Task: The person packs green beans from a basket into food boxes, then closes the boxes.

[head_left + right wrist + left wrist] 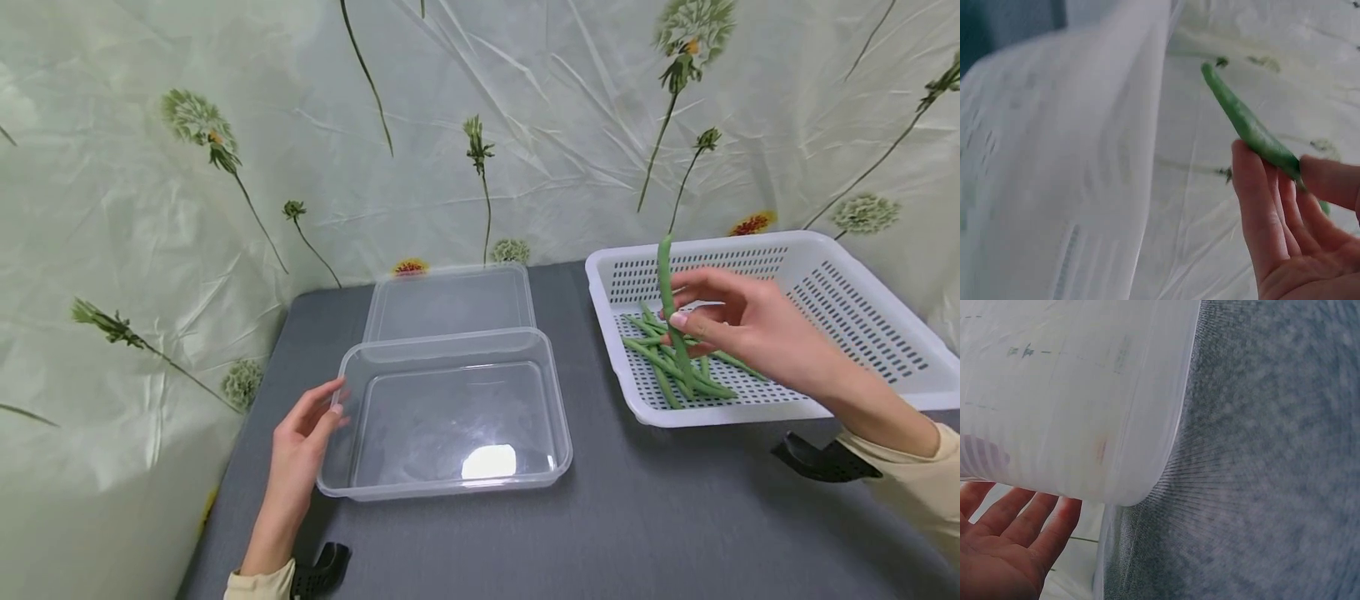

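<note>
A flat, dark grey table (607, 517) carries everything; its left side runs at a slant, and its far left corner is rounded. Seen close in the left wrist view, the surface looks speckled blue-grey. A clear plastic box (446, 425) stands upright on the table, left of the middle, its open side up and a bright reflection on its floor. Just behind it is a flat clear lid (452, 302), its near edge meeting the box's far rim in the head view. To the right, well apart from the box, a white slotted basket (862, 315) sits slightly skewed near the table's far edge, and a strip of bare grey shows between the two.
</note>
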Tool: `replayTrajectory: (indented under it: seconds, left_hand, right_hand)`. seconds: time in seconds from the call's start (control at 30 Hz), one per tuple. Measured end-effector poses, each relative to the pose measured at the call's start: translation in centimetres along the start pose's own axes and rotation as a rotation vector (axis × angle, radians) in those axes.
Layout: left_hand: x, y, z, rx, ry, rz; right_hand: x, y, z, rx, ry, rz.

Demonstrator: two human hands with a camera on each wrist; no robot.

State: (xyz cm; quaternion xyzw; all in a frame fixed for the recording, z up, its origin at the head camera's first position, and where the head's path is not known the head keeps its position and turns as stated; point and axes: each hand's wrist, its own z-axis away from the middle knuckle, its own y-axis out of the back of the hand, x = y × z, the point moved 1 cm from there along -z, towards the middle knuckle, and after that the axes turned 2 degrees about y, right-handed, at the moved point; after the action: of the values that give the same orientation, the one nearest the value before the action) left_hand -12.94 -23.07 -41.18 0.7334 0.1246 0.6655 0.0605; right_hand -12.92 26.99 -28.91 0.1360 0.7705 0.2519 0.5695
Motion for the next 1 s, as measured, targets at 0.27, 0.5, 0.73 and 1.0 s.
replayTrajectory:
  seconds: [0.27,0.5,0.73,1.0]
  left_hand:
    - [0.1,0.0,-0.2,-0.003,0.007,-0.006]
    - [0.0,0.0,-0.2,0.004,0.01,-0.005]
    - [0.0,0.1,-0.2,-0.006,0.0,0.007]
    - [-0.1,0.1,-0.1,-0.006,0.0,-0.004]
  right_hand:
    - [-1.8,-4.0,0.4,0.06,0.094,-0.212]
    - [-3.5,-7.8,0.1,0.06,0.197,-0.44]
    - [-3.8,-12.0,-0.6,0.056,0.154,-0.472]
    - [-2.1,-15.9,-2.2,-0.027,-0.009,-0.398]
